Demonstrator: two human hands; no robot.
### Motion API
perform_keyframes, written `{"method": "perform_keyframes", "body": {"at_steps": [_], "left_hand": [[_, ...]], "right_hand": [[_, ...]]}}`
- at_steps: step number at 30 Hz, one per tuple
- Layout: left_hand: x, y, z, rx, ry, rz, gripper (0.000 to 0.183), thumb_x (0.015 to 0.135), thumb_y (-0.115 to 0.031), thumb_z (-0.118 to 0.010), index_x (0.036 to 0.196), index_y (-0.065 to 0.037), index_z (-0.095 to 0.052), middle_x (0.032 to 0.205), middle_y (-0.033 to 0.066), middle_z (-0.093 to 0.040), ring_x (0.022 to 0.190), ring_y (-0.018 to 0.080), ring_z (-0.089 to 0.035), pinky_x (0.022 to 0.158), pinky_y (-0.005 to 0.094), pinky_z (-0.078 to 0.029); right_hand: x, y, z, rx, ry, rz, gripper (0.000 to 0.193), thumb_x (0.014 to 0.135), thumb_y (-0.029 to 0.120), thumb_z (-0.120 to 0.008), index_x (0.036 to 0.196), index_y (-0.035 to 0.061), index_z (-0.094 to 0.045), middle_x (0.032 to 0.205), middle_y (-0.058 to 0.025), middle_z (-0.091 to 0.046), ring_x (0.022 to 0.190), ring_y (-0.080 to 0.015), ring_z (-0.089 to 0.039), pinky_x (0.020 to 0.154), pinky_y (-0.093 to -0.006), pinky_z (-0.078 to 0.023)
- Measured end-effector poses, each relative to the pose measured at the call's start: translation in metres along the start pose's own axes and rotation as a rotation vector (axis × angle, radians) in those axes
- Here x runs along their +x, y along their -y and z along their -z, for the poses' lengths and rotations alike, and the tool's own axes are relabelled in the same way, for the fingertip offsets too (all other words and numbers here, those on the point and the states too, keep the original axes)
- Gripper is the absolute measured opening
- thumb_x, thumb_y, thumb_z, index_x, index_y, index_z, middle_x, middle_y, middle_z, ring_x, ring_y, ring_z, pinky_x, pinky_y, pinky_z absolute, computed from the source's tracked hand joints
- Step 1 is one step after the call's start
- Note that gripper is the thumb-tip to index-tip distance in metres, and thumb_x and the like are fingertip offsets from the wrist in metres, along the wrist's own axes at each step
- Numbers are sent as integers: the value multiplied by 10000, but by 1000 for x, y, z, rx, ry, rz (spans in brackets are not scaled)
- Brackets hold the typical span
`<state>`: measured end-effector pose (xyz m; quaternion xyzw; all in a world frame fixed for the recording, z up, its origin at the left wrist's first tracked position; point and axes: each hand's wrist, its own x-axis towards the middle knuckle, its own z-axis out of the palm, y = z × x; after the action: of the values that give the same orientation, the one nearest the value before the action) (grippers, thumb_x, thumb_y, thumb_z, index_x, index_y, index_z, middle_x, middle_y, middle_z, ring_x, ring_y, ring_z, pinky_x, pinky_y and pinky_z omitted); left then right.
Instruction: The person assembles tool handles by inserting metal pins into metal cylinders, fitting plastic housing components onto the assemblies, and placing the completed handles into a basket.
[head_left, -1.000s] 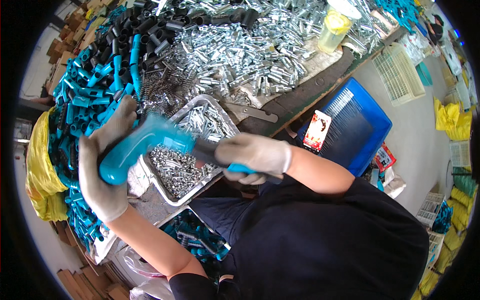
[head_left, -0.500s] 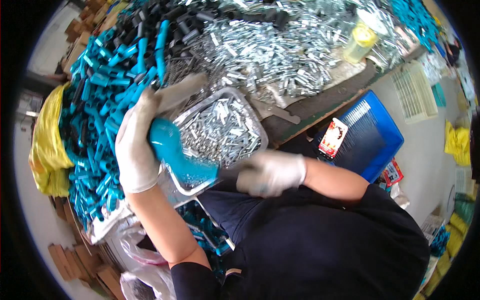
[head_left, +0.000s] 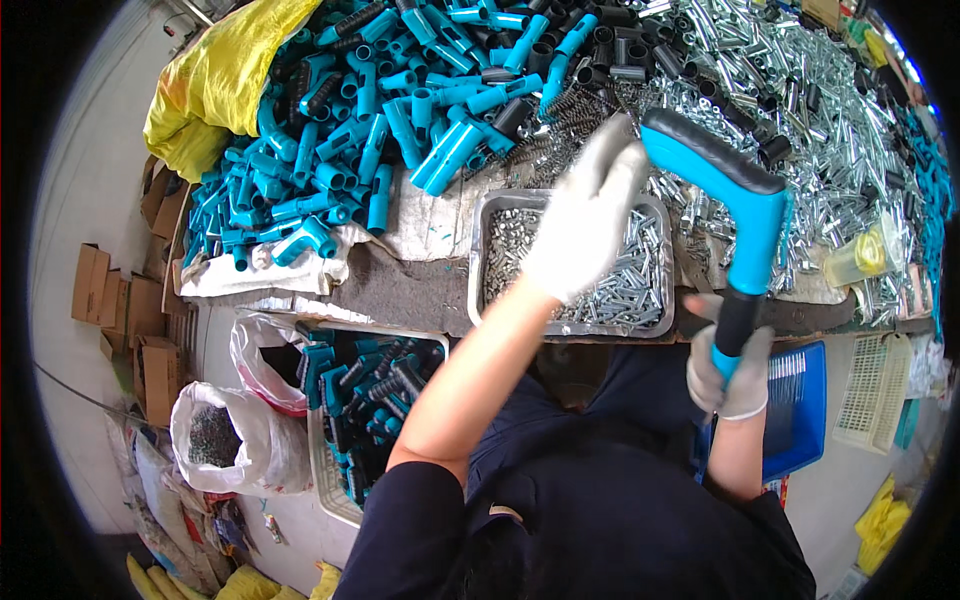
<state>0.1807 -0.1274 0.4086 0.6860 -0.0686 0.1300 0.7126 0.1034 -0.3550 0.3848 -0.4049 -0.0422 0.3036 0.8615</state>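
No text, label, number or sign can be read anywhere in view

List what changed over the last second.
The teal handle swung rightward, from across the parts tray to mostly beyond its right side. The left hand no longer cups it; contact at its tip is unclear. The camera view turned. Unchanged: right hand grips the handle's near end; tray holds metal parts.

The right hand (head_left: 748, 386) grips a bent teal handle (head_left: 756, 228) near its lower end; the left hand (head_left: 588, 225), above a parts tray (head_left: 476, 268), points to one o'clock, contact with the handle hard to judge. Teal tubes (head_left: 398, 122) heap the worktop (head_left: 420, 297) at eleven o'clock.
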Motion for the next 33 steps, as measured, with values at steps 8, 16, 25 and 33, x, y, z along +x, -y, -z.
{"method": "perform_keyframes", "body": {"at_steps": [8, 16, 25, 33], "left_hand": [[-13, -44, -36, -951, 492, 412, 446, 916, -329, -594, 1145, 53, -568, 685, 61, -580, 519, 144, -540, 647, 288, -521], [-1, -49, -41, -971, 527, 430, 520, 949, -457, -476, 1127, 24, -562, 669, 42, -518, 459, 133, -477, 489, 268, -450], [20, -45, -49, -1024, 570, 420, 422, 904, -294, -600, 1174, 27, -563, 677, 63, -564, 477, 138, -529, 474, 268, -467], [39, -44, -51, -330, 314, 126, 506, 908, -307, -632, 1228, 75, -542, 710, 69, -611, 563, 139, -604, 522, 281, -494]], "right_hand": [[16, -26, -27, 35, 264, -206, 329, 759, 200, -767, 912, -33, -593, 642, -44, -574, 469, -120, -515, 472, -239, -420], [14, -41, -20, -20, 334, -164, 366, 778, 216, -786, 936, -73, -627, 632, -11, -564, 497, -83, -509, 448, -228, -382], [22, -45, -17, 533, 735, -344, 291, 813, 155, -738, 914, -103, -649, 517, -3, -481, 386, -92, -409, 400, -214, -308], [41, -23, -18, -444, -73, -75, 93, 846, 100, -706, 848, 10, -680, 620, -17, -591, 478, -76, -511, 452, -233, -364]]}}
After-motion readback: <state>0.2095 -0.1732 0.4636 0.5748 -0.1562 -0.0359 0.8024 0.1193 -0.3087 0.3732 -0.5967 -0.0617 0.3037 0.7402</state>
